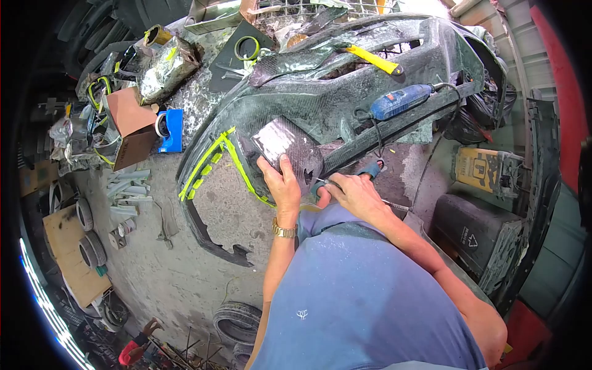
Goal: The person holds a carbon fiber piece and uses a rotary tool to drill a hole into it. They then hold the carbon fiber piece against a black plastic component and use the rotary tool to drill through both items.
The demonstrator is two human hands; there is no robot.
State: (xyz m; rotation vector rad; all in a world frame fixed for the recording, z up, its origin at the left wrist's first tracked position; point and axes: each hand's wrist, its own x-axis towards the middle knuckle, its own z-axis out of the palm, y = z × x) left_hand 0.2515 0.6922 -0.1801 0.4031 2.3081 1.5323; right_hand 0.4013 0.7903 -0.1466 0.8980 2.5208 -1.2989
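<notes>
A dark bumper (290, 105) with a woven carbon-fibre look spans the area ahead of me. Low on it is a rounded carbon-fibre piece (302, 151) with a bright white patch on its face. My left hand (282, 188) grips its near edge, thumb and fingers against the surface. A ragged dark notch (308, 177) shows at the piece's lower right. My right hand (361, 197) is closed around a slim metal-tipped tool (319, 180), whose tip is right at this notch. Fingers cover most of the tool. Yellow-green tape (237, 161) lines the bumper's opening to the left.
A blue power tool (402, 102) with a cable rests on the bumper, below a yellow-handled tool (373, 60). At left stand a blue tape dispenser (174, 131) and a cardboard box (134, 139). A dark bin (472, 231) and yellow box (486, 169) are at right; tyres (237, 322) lie behind.
</notes>
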